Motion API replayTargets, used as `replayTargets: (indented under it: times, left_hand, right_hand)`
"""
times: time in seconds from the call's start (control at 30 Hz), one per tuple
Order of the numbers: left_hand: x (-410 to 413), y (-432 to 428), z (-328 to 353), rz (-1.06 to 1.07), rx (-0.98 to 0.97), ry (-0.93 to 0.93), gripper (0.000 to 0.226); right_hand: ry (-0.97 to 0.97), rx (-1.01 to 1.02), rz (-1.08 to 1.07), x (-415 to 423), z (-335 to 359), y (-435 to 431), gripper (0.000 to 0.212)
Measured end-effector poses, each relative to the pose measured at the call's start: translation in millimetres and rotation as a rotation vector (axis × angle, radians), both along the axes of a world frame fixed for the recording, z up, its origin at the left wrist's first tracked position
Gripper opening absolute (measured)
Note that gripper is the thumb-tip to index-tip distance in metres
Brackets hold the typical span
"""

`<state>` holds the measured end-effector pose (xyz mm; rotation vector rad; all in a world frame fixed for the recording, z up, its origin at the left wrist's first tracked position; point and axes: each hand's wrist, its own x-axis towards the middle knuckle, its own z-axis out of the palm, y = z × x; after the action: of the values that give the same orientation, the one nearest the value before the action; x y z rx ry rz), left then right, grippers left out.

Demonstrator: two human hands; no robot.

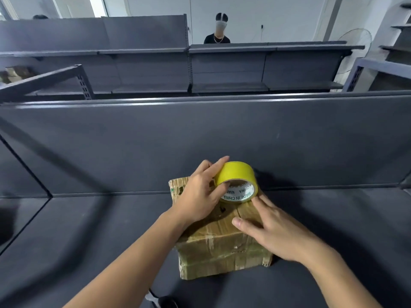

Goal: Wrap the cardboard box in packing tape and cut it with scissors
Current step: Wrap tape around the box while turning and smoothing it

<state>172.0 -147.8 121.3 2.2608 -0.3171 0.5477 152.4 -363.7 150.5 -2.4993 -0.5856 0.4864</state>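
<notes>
A worn cardboard box (219,247), with old tape over its top and sides, lies on the dark grey shelf (89,230) in front of me. A yellow roll of packing tape (238,176) stands on edge at the box's far end. My left hand (200,194) grips the roll, thumb inside its white core and fingers over the top. My right hand (273,227) lies flat on the box top, fingers spread, index fingertip touching the roll's lower edge. No scissors are in sight.
The shelf's upright grey back panel (200,141) rises just behind the box. More grey shelving (244,70) stands beyond it, with a person (219,30) behind that. A dark object (166,302) shows at the bottom edge near my left arm.
</notes>
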Motion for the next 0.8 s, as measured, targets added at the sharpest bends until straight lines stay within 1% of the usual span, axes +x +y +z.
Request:
replayTargets:
  times: [0.1, 0.17, 0.23, 0.33, 0.4, 0.47, 0.53, 0.7, 0.8]
  left_hand:
    - [4, -2, 5, -0.016, 0.083, 0.004, 0.063]
    - [5, -2, 9, -0.05, 0.102, 0.011, 0.067]
    - [5, -1, 14, -0.104, 0.113, 0.02, 0.07]
    - [5, -1, 22, -0.181, 0.137, 0.005, 0.07]
    - [3, 4, 29, -0.192, 0.144, -0.042, 0.068]
    - [0, 18, 38, -0.199, 0.194, -0.105, 0.065]
    - [-5, 35, 48, -0.216, 0.265, -0.126, 0.061]
    - [-17, 62, 66, -0.222, 0.478, 0.032, 0.053]
    - [-20, 72, 75, -0.181, 0.621, 0.128, 0.052]
  right_hand:
    - [-0.019, -0.116, -0.015, -2, -5, 3, 0.105]
    - [-0.039, -0.217, -0.029, -3, -5, 6, 0.11]
    - [-0.043, -0.275, -0.027, -5, -2, 8, 0.115]
    - [-0.031, -0.33, -0.003, -4, -3, 7, 0.125]
    - [-0.017, -0.349, -0.004, 0, -5, 7, 0.128]
    - [-0.019, -0.34, 0.0, 2, -7, 6, 0.128]
    - [-0.018, -0.348, 0.012, 3, -7, 6, 0.129]
    - [-0.015, -0.37, 0.019, 1, -5, 8, 0.131]
    - [-0.007, -0.362, 0.025, 0, -6, 9, 0.129]
